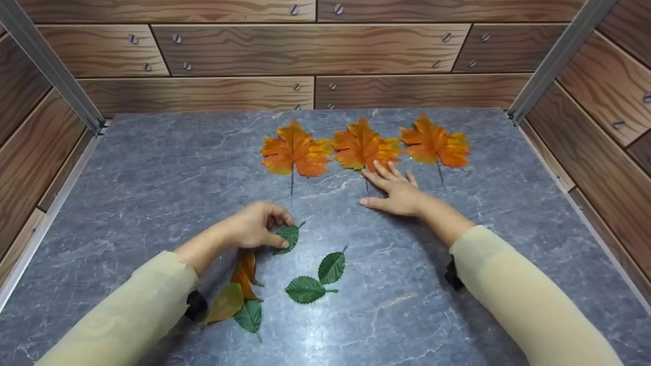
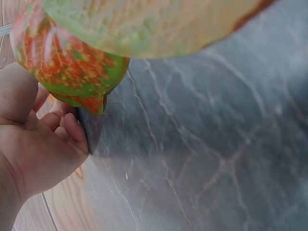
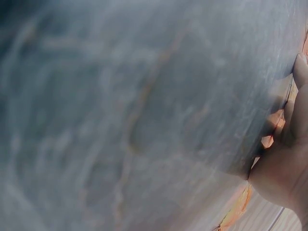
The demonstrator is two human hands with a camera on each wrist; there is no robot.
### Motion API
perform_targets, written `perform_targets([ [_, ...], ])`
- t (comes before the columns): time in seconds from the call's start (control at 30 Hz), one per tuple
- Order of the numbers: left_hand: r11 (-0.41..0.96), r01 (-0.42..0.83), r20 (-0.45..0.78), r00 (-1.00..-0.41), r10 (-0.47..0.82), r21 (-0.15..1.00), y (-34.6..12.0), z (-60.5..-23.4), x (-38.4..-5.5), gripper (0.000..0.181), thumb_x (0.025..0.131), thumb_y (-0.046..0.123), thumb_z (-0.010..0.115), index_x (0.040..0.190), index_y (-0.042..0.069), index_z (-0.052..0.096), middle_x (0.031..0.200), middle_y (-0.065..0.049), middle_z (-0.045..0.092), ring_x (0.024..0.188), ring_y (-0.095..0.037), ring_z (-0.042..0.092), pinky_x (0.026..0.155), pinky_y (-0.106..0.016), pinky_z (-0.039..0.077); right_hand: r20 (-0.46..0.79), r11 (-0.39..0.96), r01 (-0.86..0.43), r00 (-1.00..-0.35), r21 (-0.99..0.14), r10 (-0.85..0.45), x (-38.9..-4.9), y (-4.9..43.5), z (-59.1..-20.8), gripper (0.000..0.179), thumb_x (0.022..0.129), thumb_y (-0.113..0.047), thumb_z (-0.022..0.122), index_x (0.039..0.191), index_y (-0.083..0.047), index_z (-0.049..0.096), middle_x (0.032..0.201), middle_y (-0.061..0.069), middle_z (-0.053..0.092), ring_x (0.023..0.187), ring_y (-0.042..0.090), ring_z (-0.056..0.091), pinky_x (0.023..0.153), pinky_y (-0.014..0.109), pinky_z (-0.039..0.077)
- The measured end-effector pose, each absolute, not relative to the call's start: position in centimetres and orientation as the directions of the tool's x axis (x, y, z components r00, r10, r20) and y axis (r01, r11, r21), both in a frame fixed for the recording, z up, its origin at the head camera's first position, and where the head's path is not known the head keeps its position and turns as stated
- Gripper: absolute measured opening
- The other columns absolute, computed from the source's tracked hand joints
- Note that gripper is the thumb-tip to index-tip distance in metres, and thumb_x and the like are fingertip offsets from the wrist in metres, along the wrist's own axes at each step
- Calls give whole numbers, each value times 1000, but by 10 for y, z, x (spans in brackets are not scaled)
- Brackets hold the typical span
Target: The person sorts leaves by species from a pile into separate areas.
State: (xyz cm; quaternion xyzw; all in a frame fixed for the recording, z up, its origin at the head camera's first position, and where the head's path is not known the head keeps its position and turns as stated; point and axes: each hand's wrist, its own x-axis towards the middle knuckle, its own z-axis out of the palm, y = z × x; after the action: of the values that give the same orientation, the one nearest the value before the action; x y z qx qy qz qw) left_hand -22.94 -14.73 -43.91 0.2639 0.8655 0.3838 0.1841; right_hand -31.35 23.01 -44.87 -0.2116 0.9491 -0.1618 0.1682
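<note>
In the head view my left hand [image 1: 257, 223] pinches a small green leaf [image 1: 288, 239] between thumb and fingers, its stem pointing up and right. My right hand [image 1: 399, 193] has its fingers spread, fingertips touching the lower edge of the middle orange maple leaf [image 1: 360, 143]. A left maple leaf [image 1: 295, 150] and a right maple leaf [image 1: 435, 142] lie in line with it, stems toward me. Two green leaves, one upper [image 1: 332, 267] and one lower [image 1: 305, 290], lie right of my left hand. The left wrist view shows a mottled red-green leaf [image 2: 72, 62] close up, partly covering that hand.
Under my left wrist lie brown-orange leaves [image 1: 243, 274], a yellow-green leaf [image 1: 225, 303] and another green leaf [image 1: 249, 316], overlapping. The grey marbled table [image 1: 168, 168] is bounded by wood-patterned walls [image 1: 310, 48] and metal posts [image 1: 562, 56] at the back corners.
</note>
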Motion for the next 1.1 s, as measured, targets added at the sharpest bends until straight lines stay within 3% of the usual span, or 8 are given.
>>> perform_targets([
  [0.43, 543, 289, -104, -808, 580, 788, -150, -440, -231, 21, 92, 4, 82, 112, 2, 75, 97, -5, 69, 86, -14, 58, 81, -34, 50, -248, 858, -343, -856, -383, -453, -313, 230, -447, 90, 100, -73, 54, 172, -32, 18, 179, 4, -2, 162, 36, -13, 122, 70, -12],
  [0.73, 501, 203, -150, -803, 576, 841, -152, -438, -229, 29, 92, 0, 80, 121, 1, 73, 91, -5, 70, 78, -14, 60, 71, -30, 53, -251, 858, -344, -855, -383, -454, -313, 229, -449, 91, 100, -74, 53, 172, -32, 18, 178, 5, -3, 161, 37, -13, 121, 71, -13],
  [0.83, 494, 162, -167, -814, 556, 854, -155, -438, -229, 33, 94, 1, 79, 126, 2, 71, 92, -5, 69, 75, -16, 61, 66, -29, 54, -255, 859, -341, -855, -383, -453, -313, 229, -448, 90, 100, -74, 53, 172, -33, 17, 178, 4, -3, 161, 37, -14, 121, 71, -13],
  [1.1, 468, 153, -103, -873, 477, 870, -163, -437, -228, 34, 94, 2, 79, 128, 5, 73, 97, -7, 70, 83, -19, 64, 70, -31, 52, -261, 861, -340, -853, -378, -452, -313, 229, -448, 90, 100, -75, 52, 172, -33, 17, 178, 4, -4, 161, 36, -15, 122, 70, -13],
])
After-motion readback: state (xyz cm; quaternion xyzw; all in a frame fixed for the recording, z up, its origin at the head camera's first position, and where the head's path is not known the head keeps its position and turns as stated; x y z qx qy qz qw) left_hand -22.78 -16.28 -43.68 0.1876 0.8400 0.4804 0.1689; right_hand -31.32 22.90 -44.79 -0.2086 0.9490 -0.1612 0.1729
